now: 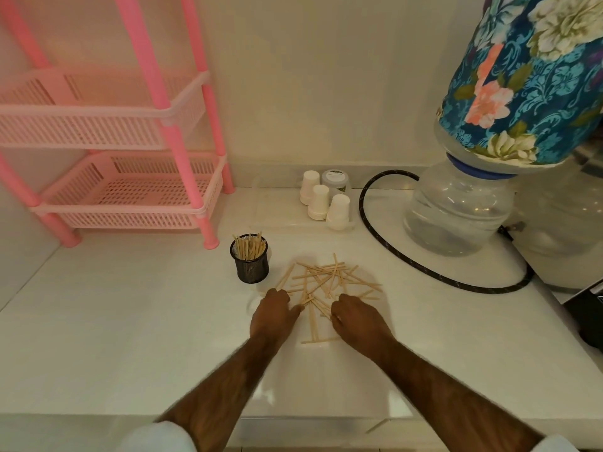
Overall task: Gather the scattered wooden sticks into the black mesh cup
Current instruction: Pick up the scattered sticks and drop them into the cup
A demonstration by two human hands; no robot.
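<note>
Head view: scattered wooden sticks (326,279) lie on the white counter (130,337), just right of the black mesh cup (250,263), which holds more sticks. The left hand (273,310) and the right hand (356,316) curl over the pile's near edge; I cannot tell whether either grips any sticks.

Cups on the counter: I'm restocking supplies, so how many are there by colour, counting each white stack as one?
White paper cup stacks: 3
Black mesh cup: 1
Total: 4
</note>
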